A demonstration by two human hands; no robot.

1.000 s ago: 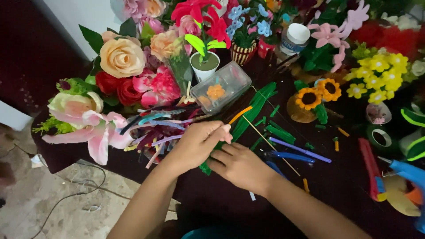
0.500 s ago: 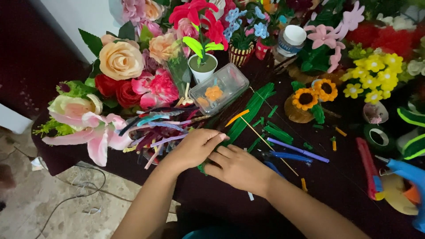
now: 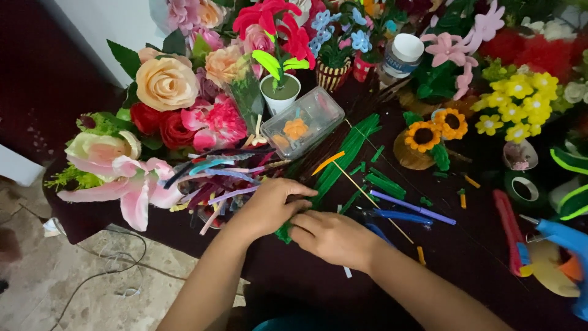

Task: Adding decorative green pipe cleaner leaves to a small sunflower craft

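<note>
little is changed since before: the green pipe cleaner [image 3: 283, 232] is kept pinched by both hands' fingers near the table's front edge; it is best twisted tightly.

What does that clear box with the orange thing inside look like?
The clear plastic box is a rounded rectangle, see-through and shut by the look of it. It lies tilted on the dark table, with an orange flower-like piece inside. It sits below the small white pot, beside green fuzzy stems. Neither hand touches it.

Left hand [image 3: 266, 208] and right hand [image 3: 331, 236] hide the green stems' [image 3: 343, 162] near ends; glue gun [image 3: 566, 245] is cut off at the right edge
</note>
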